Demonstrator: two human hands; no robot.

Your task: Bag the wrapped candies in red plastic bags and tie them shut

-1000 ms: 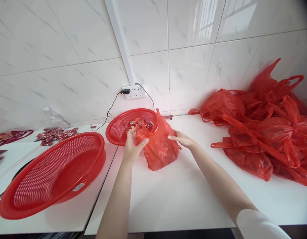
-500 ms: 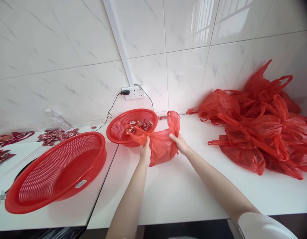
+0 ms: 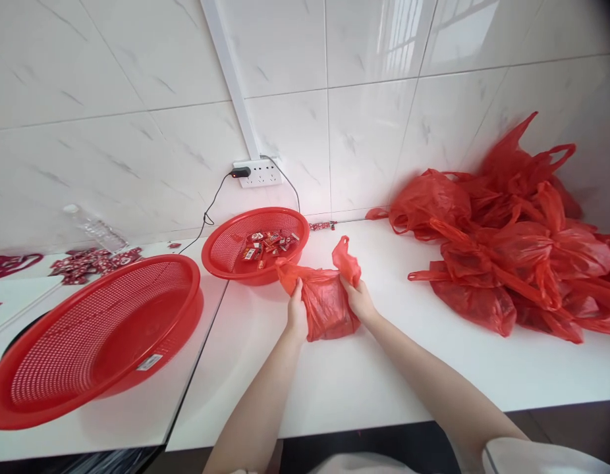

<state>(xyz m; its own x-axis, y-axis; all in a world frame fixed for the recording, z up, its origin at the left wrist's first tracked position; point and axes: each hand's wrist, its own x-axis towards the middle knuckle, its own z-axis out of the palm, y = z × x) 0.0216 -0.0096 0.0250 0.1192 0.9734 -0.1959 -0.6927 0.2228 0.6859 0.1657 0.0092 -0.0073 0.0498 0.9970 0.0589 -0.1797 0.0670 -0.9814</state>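
Between my hands, a red plastic bag sits low over the white table, its handles sticking up and something bulky inside that I cannot make out. My left hand grips its left side, thumb up. On the other side, my right hand is closed round the bag below the right handle. Just behind the bag, a small red mesh basket holds several small wrapped packets in red and other colours.
A large red basket stands tilted at left. Red packets and a clear plastic bottle lie behind it. Several filled red bags are heaped at right. A power strip with cables is on the tiled wall.
Both hands have brought the bag slightly lower and nearer to me, away from the small basket, whose packets now show more. The bag's left handle has drawn in. The view has shifted a little.
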